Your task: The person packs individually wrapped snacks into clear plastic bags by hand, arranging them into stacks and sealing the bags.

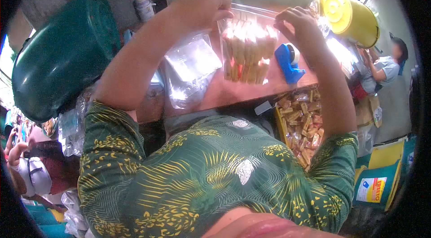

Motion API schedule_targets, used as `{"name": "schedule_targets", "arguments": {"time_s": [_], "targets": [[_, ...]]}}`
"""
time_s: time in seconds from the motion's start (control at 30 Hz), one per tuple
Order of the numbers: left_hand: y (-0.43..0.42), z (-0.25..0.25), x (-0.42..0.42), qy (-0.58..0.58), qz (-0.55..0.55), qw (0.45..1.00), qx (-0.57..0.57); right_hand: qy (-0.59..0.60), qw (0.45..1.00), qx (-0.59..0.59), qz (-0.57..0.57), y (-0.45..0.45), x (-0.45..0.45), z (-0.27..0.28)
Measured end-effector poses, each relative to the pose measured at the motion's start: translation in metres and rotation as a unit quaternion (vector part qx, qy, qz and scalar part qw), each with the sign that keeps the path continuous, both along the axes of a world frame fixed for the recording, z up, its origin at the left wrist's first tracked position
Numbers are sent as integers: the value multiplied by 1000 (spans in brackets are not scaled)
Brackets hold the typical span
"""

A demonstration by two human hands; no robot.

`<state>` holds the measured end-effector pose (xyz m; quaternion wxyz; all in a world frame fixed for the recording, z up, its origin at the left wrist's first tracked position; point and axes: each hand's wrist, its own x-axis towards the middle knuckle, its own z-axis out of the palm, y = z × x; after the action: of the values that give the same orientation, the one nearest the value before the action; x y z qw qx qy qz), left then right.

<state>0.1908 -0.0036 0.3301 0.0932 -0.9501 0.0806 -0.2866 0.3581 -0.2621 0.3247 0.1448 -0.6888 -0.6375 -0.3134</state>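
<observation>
My left hand (200,5) and my right hand (298,20) are raised over the table, pinching opposite top corners of a clear plastic bag (249,51). The bag's mouth is stretched between them. Inside it, long tan wrapped pieces stand in rows, and glare hides part of them. Just below my right hand, a blue tape dispenser (288,65) with a roll of tape sits on the table. Flat clear plastic bags (193,65) lie in a pile below my left hand.
The brown table (215,96) lies before me. At its near right, a yellow container (280,123) holds many wrapped pieces. A large green barrel (63,54) is at left; a yellow bucket (350,15) stands at far right. Other people (381,69) work on both sides.
</observation>
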Motion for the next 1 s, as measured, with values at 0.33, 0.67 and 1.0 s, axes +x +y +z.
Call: {"name": "schedule_targets", "arguments": {"time_s": [0.33, 0.67, 1.0], "targets": [[-48, -68, 7, 111, -200, 936, -266, 160, 982, -84, 53, -23, -47, 13], [-66, -198, -14, 102, -31, 604, -790, 228, 957, -135, -114, 5, -35, -115], [-60, -253, 4, 183, 11, 563, -806, 262, 899, -302, -178, 11, -67, -194]]}}
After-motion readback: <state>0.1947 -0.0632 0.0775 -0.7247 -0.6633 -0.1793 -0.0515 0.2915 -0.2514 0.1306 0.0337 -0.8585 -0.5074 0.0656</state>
